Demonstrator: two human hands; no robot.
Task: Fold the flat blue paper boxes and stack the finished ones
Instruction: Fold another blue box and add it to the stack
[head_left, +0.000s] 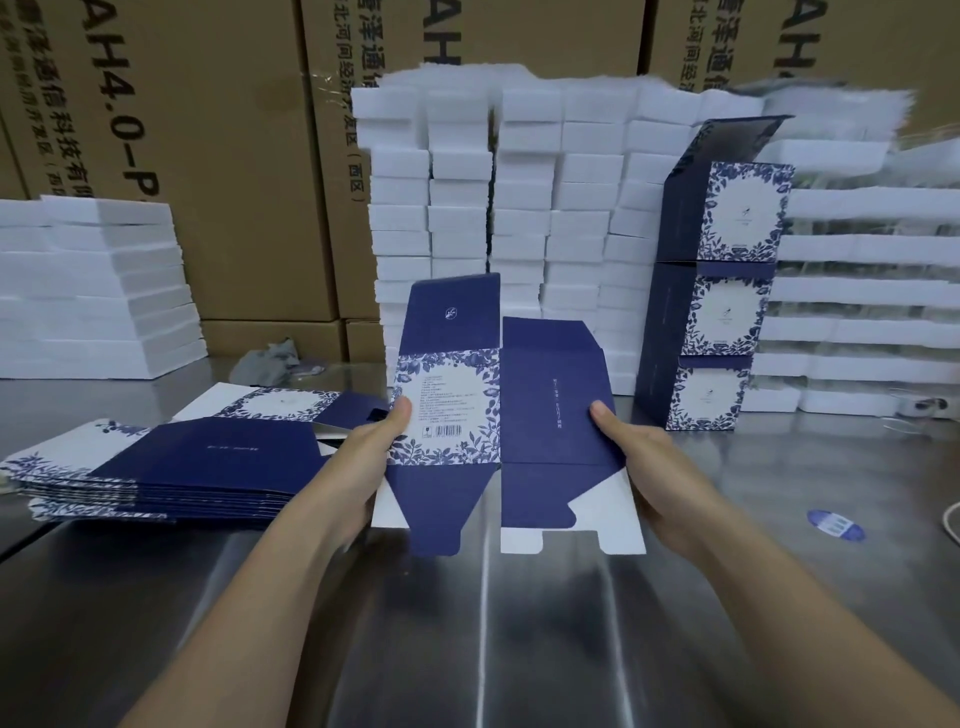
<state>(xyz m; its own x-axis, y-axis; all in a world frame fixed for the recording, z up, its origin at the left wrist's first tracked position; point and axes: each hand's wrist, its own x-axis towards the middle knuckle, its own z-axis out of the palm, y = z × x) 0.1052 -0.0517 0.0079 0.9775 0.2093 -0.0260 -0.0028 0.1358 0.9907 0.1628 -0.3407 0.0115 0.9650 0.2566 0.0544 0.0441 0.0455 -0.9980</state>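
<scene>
I hold one flat blue paper box (540, 410) upright above the steel table, its flaps spread top and bottom. My left hand (371, 462) grips its left edge, thumb on the white floral panel with the barcode. My right hand (649, 462) grips its right edge, thumb on the plain navy panel. A pile of flat blue boxes (171, 467) lies to the left on the table. Three folded boxes stand stacked in a column (711, 301) at the right, the top one with its lid flap up.
The steel table (493, 623) stretches toward me. White foam blocks (519, 208) are stacked behind the held box, with more foam (93, 286) at the left and right. Brown cartons (234, 130) form the back wall. A blue sticker (835, 525) lies at the right.
</scene>
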